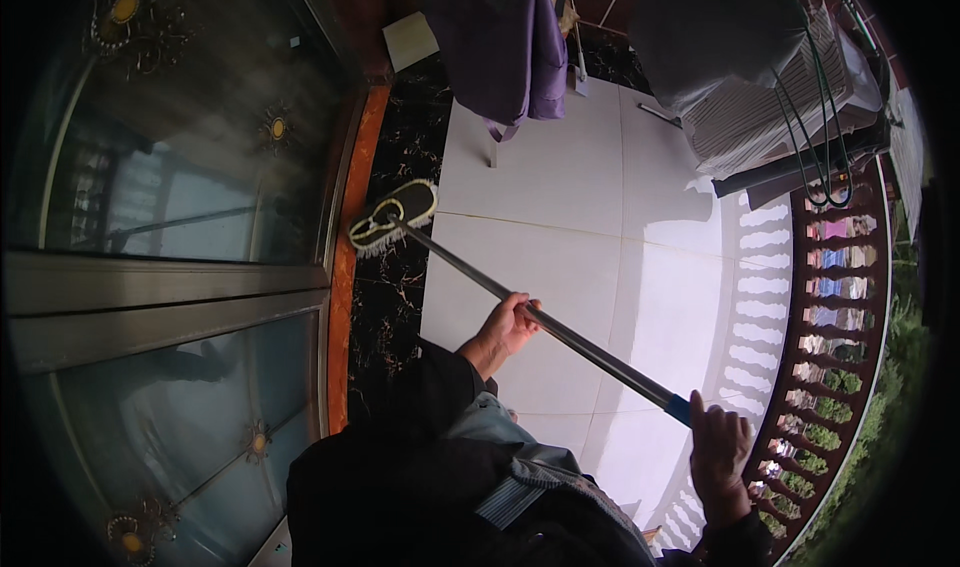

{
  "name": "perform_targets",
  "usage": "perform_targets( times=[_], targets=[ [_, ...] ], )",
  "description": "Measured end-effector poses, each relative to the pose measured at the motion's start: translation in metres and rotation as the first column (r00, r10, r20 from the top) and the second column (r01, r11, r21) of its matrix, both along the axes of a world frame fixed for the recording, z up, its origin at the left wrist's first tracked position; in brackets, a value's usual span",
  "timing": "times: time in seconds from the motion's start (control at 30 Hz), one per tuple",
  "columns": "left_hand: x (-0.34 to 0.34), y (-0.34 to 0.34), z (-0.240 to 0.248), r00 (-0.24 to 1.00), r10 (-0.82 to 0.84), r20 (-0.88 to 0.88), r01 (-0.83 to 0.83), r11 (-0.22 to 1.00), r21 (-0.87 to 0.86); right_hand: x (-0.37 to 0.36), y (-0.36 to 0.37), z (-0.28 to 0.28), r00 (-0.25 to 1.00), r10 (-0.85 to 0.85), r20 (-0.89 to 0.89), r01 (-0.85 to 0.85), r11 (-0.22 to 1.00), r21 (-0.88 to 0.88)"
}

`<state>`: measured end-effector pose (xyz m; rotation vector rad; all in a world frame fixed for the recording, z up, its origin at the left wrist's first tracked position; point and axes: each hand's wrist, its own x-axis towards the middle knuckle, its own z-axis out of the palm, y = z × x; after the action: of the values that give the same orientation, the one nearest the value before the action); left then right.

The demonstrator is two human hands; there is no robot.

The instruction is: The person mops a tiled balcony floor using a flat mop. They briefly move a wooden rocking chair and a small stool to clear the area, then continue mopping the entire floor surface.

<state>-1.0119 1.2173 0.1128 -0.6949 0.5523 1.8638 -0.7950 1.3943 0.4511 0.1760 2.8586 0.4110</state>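
Note:
A mop [580, 345] with a long metal pole slants across the view, from lower right to upper left. My left hand [506, 329] is closed around the middle of the pole. At its blue end grip, my right hand [720, 445] is wrapped round with the thumb up along it. The flat oval mop head [393, 217], dark with a yellow frame and a pale fringe, rests on the black marbled floor strip [385, 337] beside the orange-brown door sill [357, 167].
Glass doors [180, 207] line the left side. A dark baluster railing [835, 287] curves along the right. Pale floor tiles [560, 182] lie between. Ahead hangs a purple cloth [500, 47]; a covered stack [760, 97] with green wire hangers [825, 157] stands far right.

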Motion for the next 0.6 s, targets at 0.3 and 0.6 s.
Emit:
perform_targets(
  times=[0.3,0.6],
  targets=[
    [-0.15,0.027,-0.126,0.973,-0.045,-0.226,0.005,0.985,-0.175,-0.09,-0.045,-0.104,0.999,0.016,0.039,0.002,0.9,-0.436],
    [-0.18,0.03,-0.148,0.782,-0.592,-0.196,0.175,0.51,-0.842,-0.09,-0.05,-0.117,0.969,-0.042,0.245,0.16,0.859,-0.486]
  ],
)
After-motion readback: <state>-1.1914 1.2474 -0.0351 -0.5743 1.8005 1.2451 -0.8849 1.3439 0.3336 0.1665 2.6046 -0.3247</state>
